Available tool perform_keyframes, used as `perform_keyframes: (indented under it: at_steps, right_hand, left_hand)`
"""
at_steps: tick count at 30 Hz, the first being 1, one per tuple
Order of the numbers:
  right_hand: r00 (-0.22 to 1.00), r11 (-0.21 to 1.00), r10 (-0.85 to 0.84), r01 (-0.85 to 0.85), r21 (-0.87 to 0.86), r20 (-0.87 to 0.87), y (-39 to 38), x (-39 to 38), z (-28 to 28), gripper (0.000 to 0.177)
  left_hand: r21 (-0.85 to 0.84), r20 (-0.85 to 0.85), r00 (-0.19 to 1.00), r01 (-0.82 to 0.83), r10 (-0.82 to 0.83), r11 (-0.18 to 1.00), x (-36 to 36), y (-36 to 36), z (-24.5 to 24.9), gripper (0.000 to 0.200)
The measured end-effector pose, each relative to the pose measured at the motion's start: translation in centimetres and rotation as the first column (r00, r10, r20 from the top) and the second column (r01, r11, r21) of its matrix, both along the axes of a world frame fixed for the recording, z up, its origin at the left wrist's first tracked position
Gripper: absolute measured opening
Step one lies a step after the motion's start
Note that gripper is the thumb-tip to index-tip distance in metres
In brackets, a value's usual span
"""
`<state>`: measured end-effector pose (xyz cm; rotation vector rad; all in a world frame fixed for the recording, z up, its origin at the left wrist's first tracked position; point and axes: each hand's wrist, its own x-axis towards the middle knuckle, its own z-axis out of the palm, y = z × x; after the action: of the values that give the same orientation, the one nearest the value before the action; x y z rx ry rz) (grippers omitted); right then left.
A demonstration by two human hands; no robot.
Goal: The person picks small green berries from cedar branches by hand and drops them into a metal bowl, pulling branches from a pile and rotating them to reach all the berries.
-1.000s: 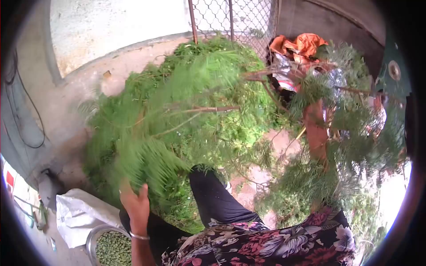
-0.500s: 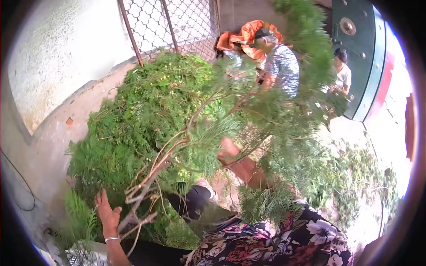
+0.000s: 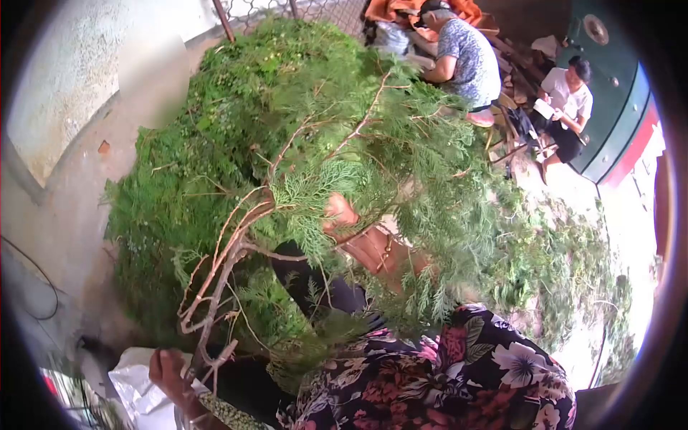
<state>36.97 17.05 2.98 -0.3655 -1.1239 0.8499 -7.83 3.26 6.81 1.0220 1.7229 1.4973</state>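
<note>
A large leafy branch (image 3: 233,254) hangs across the middle, its forked woody end pointing down to the lower left. Behind its green sprays, my right hand (image 3: 341,212) is closed on it, partly hidden by leaves. My left hand (image 3: 166,368) is at the lower left with its fingers curled, beside the cut end of the branch and over a white plastic bag (image 3: 136,383). What it holds, if anything, cannot be made out. A big heap of green cuttings (image 3: 186,179) lies behind the branch.
Two people sit beyond the heap, one in a patterned shirt (image 3: 469,61), one in a white shirt (image 3: 571,100) holding something pale. Orange cloth (image 3: 387,10), a wire-mesh gate (image 3: 326,16), a green metal door (image 3: 609,79) and scattered cuttings (image 3: 545,265) surround them.
My left hand has gone from open with spread fingers to curled, and sits lower, by the white bag. The branch and my right hand have shifted left. The view has tilted down.
</note>
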Motion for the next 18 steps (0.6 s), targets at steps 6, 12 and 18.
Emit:
perform_keyframes:
  at_steps: [6,12,18]
  right_hand:
    - [0.971,0.981,0.196,-0.194,0.031,-0.139,0.9,-6.0,-2.8,0.054]
    - [0.922,0.947,0.32,-0.305,0.102,-0.216,1.1,-8.3,-3.3,0.055]
    - [0.949,0.963,0.266,-0.252,0.099,-0.167,0.6,-9.9,-1.1,0.046]
  left_hand:
    - [0.175,-0.549,0.726,-0.386,0.415,0.906,-0.6,-6.6,-5.6,0.015]
    - [0.113,-0.398,0.828,0.471,-0.395,0.875,14.7,-5.4,3.9,0.012]
    - [0.314,-0.514,0.574,0.818,-0.638,0.482,26.2,0.5,9.3,0.012]
